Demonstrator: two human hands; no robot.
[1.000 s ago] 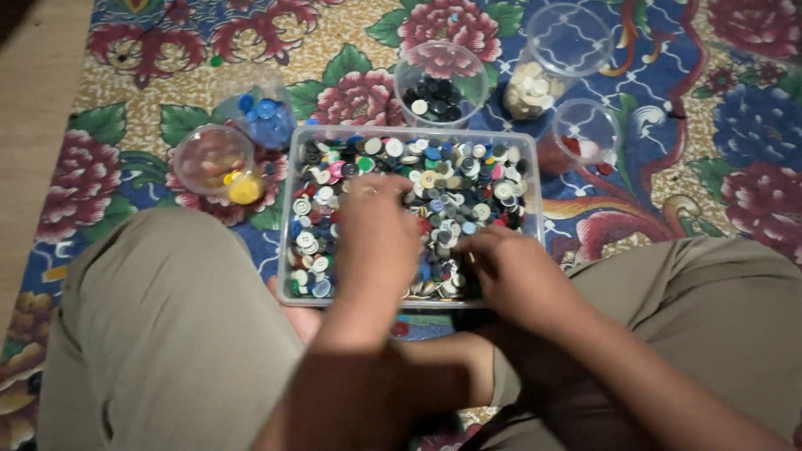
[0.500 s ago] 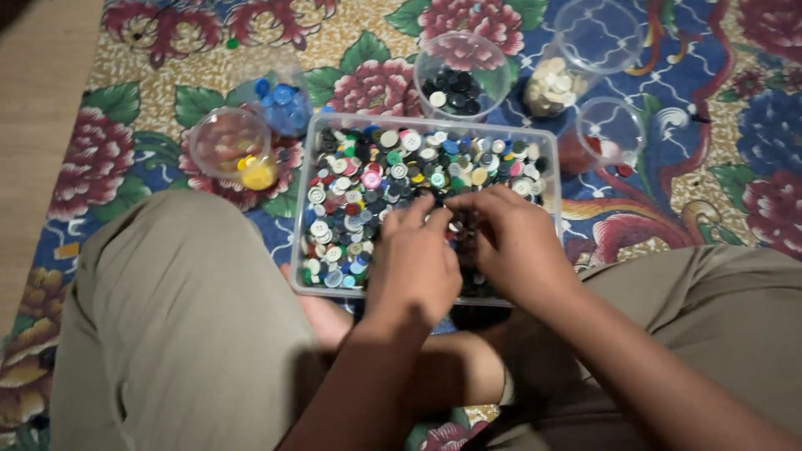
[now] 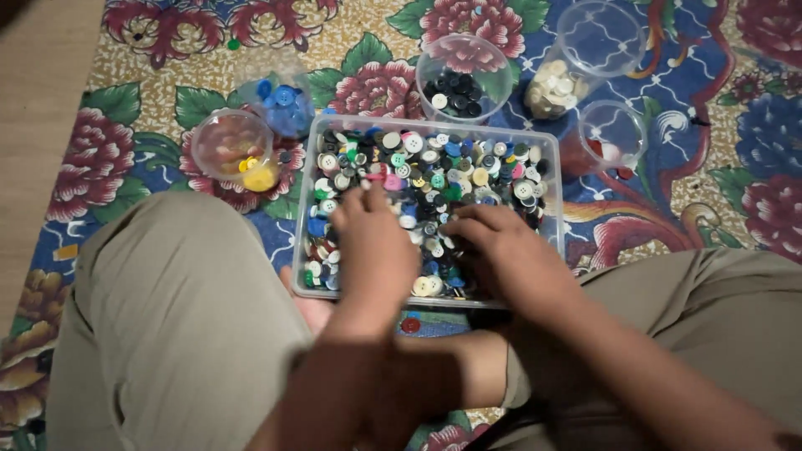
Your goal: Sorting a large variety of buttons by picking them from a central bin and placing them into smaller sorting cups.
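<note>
Left hand (image 3: 373, 242) and right hand (image 3: 501, 255) rest in the clear rectangular plastic tray (image 3: 309, 179) of mixed coloured buttons (image 3: 434, 167) at 12 o'clock; whether the fingers grip anything cannot be told. Buttons look light, hard, slippery; pinch by rims.

A home floor, by the look of it: a person sits cross-legged on a flowered carpet (image 3: 167, 50) beside a strip of bare wood flooring (image 3: 33, 125), with a clear plastic tub (image 3: 302, 217) of mixed buttons and 5 small clear cups around it.
</note>
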